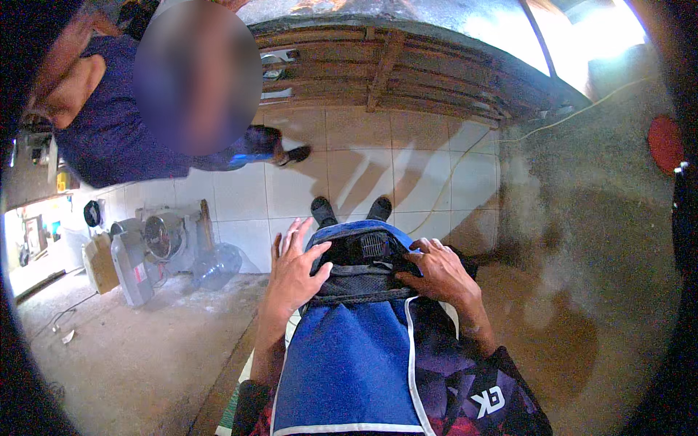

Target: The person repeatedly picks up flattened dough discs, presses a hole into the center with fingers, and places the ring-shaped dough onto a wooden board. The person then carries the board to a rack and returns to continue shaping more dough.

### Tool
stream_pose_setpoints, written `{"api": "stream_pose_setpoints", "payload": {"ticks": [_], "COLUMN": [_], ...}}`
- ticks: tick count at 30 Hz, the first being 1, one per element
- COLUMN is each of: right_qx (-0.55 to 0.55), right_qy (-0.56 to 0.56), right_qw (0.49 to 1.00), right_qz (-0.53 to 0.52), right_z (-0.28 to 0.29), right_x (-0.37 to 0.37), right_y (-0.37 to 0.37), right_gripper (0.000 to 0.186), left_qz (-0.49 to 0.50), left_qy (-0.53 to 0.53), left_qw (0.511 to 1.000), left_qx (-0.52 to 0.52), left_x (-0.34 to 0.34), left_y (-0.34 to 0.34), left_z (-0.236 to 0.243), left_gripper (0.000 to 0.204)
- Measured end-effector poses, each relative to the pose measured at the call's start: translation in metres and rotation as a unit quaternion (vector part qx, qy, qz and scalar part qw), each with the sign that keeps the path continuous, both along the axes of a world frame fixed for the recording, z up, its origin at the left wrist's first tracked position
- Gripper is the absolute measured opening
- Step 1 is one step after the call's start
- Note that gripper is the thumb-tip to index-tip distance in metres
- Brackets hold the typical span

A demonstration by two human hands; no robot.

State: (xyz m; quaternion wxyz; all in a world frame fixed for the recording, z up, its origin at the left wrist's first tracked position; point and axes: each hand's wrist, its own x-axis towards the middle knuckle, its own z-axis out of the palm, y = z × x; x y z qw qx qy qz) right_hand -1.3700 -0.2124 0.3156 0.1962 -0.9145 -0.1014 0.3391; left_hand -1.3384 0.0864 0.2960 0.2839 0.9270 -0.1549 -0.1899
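A blue and black bag (345,296) is in front of me with its mouth open and black mesh inside. Within it lies a small grey object with a grid of lines (375,245); its kind is unclear. My left hand (294,269) is at the bag's left rim, fingers spread, thumb over the opening. At the right rim, my right hand (442,272) has its fingers bent over the edge and its thumb toward the mesh, gripping the bag. A blue cloth panel edged in white (349,363) stretches toward me below; whether it belongs to the bag I cannot tell.
Another person (123,123) is at the upper left. A wooden slatted bench (436,73) runs along the far side. On the left floor stand a fan (163,236), a clear plastic bottle (217,267) and a grey jerrycan (131,269). A yellow cord (538,134) crosses by the right wall.
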Motion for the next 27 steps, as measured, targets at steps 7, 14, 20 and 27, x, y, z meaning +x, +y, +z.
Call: {"api": "stream_pose_setpoints", "payload": {"ticks": [7,14,20,27], "right_qx": [0.113,0.107,0.069,0.088], "right_qy": [0.010,0.038,-0.007,0.136], "right_qw": [0.993,0.993,0.996,0.987], "right_qz": [-0.012,-0.030,-0.049,0.021], "right_z": [-0.016,-0.024,-0.039,-0.086], "right_x": [-0.004,-0.011,-0.033,-0.030], "right_y": [-0.007,-0.010,-0.005,-0.001], "right_gripper": [0.056,0.039,0.032,0.046], "left_qz": [-0.030,-0.074,-0.072,-0.031], "left_qy": [0.091,0.096,0.122,0.383], "left_qw": [0.995,0.993,0.990,0.814], "left_qx": [0.015,0.015,-0.024,-0.435], "left_x": [0.005,0.006,0.010,0.048], "left_y": [-0.016,-0.026,-0.036,-0.017], "left_z": [-0.014,-0.027,-0.022,-0.088], "left_gripper": [0.026,0.026,0.019,0.012]}}
